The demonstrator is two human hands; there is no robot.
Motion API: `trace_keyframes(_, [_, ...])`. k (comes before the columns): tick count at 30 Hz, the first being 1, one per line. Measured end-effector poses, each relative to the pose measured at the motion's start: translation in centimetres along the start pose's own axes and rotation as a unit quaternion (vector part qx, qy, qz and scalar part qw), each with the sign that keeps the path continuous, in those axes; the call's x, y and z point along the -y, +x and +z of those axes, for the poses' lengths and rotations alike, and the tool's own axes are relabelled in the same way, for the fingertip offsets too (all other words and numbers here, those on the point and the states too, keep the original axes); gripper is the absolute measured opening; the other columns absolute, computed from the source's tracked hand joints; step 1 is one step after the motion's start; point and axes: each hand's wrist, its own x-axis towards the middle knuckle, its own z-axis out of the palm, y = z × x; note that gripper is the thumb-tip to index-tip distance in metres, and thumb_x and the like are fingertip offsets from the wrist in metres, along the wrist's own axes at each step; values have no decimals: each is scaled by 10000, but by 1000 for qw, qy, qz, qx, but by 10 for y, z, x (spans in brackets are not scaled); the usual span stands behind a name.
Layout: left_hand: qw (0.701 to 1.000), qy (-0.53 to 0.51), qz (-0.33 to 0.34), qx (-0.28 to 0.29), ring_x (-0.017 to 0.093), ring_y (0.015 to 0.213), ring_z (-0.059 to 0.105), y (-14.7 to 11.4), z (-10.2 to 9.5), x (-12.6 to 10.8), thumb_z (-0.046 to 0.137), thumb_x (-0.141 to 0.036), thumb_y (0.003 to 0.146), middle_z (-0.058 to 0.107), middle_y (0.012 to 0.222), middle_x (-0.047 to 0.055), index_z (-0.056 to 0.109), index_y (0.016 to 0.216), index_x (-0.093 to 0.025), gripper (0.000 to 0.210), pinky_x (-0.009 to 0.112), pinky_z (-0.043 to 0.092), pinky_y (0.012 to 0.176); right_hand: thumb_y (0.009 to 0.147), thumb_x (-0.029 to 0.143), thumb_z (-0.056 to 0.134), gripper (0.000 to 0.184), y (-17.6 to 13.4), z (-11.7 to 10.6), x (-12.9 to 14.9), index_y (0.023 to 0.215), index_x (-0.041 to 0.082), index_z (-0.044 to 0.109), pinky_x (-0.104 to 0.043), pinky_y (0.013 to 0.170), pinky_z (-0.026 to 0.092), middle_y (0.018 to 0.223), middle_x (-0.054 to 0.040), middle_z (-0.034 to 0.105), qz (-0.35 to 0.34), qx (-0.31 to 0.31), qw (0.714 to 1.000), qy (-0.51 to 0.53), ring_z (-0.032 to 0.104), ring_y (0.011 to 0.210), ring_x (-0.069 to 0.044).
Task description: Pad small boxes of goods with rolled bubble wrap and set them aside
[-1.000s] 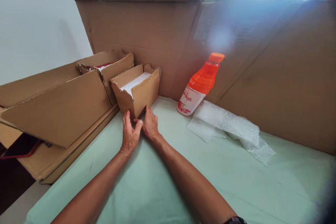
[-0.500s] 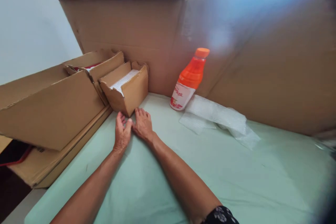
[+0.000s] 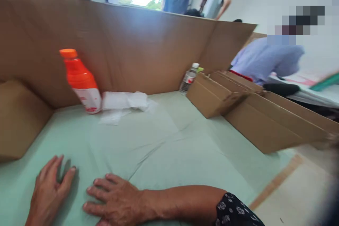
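Near a plain brown cardboard box (image 3: 22, 123), 2 hands (image 3: 47, 192) (image 3: 119, 197) are spread over green cloth (image 3: 172, 152).

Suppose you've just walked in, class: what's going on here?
The left hand and right hand are over the green cloth, fingers apart, holding nothing. Ahead, an orange bottle stands beside pale wrapping, before a cardboard panel. One carton sits at left; other boxes line the right, near a clear bottle.

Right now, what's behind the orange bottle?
The brown cardboard panel shows behind the orange bottle. Anything directly behind the bottle is covered, so I can't tell.
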Motion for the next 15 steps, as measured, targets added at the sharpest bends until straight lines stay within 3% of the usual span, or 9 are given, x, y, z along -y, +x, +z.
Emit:
trace_keyframes(3, [980, 13, 195, 37, 393, 1236, 594, -42, 37, -32, 523, -520, 873, 610, 1356, 76, 571, 1254, -347, 421, 629, 515, 1000, 946, 459, 577, 296, -44, -27, -33, 1139, 263, 685, -369, 1081, 405, 1339, -16, 654, 38, 1, 999, 21, 521, 1305, -197])
trace_keyframes(5, [946, 18, 320, 48, 374, 1183, 633, -65, 55, -56, 557, -441, 885, 634, 1337, 118, 572, 1288, -322, 421, 589, 560, 925, 915, 386, 609, 260, -77, -66, -76, 1105, 230, 695, -400, 1041, 434, 1308, -63, 674, 172, -36, 984, 14, 549, 1284, -222])
trace_keyframes(7, [917, 29, 394, 50, 352, 1204, 629, -80, 64, -80, 584, -378, 891, 630, 1362, 136, 567, 1319, -294, 437, 538, 576, 913, 898, 261, 597, 288, -115, -120, -128, 1171, 219, 678, -460, 1070, 399, 1341, -107, 651, 339, -112, 932, -66, 536, 1310, -264])
trace_keyframes(10, [911, 40, 406, 53, 313, 1242, 613, -88, 62, -104, 610, -341, 896, 631, 1376, 130, 587, 1307, -255, 420, 470, 584, 942, 861, 205, 619, 451, -176, -202, -208, 1305, 130, 603, -534, 1081, 319, 1446, -205, 543, 476, -185, 831, -220, 433, 1395, -358])
trace_keyframes(12, [920, 42, 385, 59, 299, 1256, 608, -89, 57, -112, 625, -330, 894, 630, 1382, 122, 606, 1286, -247, 401, 453, 578, 972, 901, 332, 611, 418, -211, -240, -253, 1231, 76, 625, -559, 1005, 328, 1365, -280, 569, 543, -213, 765, -274, 481, 1329, -404])
trace_keyframes(13, [924, 41, 375, 62, 299, 1260, 607, -89, 55, -113, 630, -325, 891, 631, 1384, 119, 615, 1278, -247, 394, 454, 573, 986, 902, 415, 608, 393, -225, -251, -272, 1095, 79, 671, -567, 948, 342, 1228, -292, 635, 559, -222, 752, -272, 538, 1254, -412])
trace_keyframes(15, [931, 39, 356, 72, 305, 1268, 604, -90, 53, -114, 639, -318, 883, 630, 1389, 120, 633, 1260, -247, 384, 467, 560, 1014, 902, 494, 586, 359, -245, -262, -295, 809, 159, 680, -552, 850, 370, 911, -226, 700, 542, -241, 770, -237, 636, 1062, -377])
